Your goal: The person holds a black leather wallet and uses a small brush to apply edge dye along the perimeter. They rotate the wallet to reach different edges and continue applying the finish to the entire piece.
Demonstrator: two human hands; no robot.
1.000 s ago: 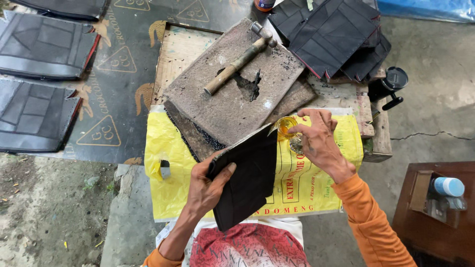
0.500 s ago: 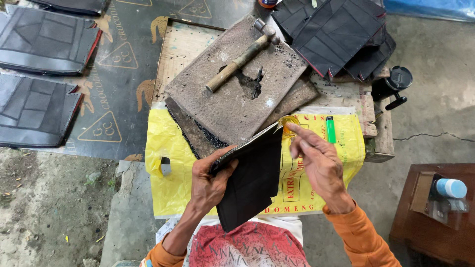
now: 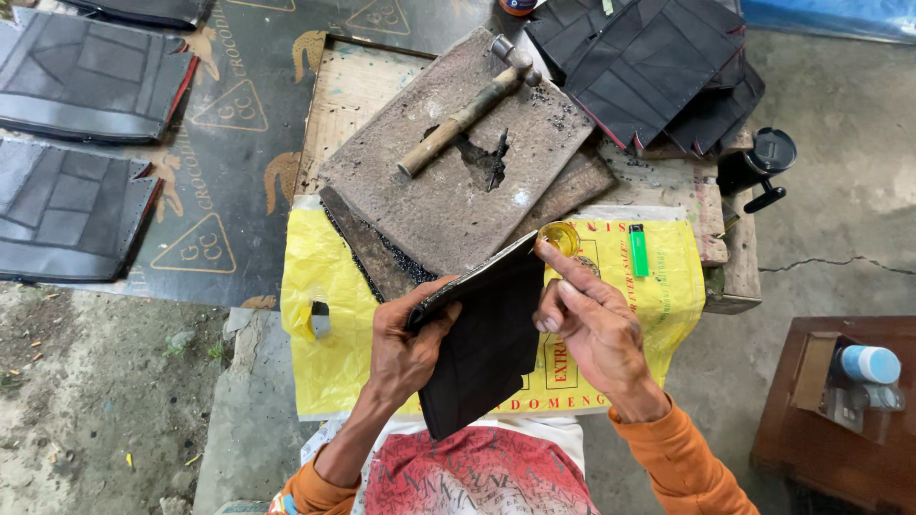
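Right hand [image 3: 592,319] lifted off yellow glue tin [image 3: 559,237], forefinger extended onto top corner of black leather piece [image 3: 487,339]; left hand [image 3: 405,343] fingers clamp its edge, long axis near-vertical, tilted right.

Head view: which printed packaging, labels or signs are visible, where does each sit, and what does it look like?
Yellow plastic sack: spread flat across the workbench under the stone slab and both hands, with red and dark print.
Black printed sheet: laid on the ground to the left, with gold triangle and animal emblems.
White-capped bottle: lying on the brown stand at lower right, pale label.
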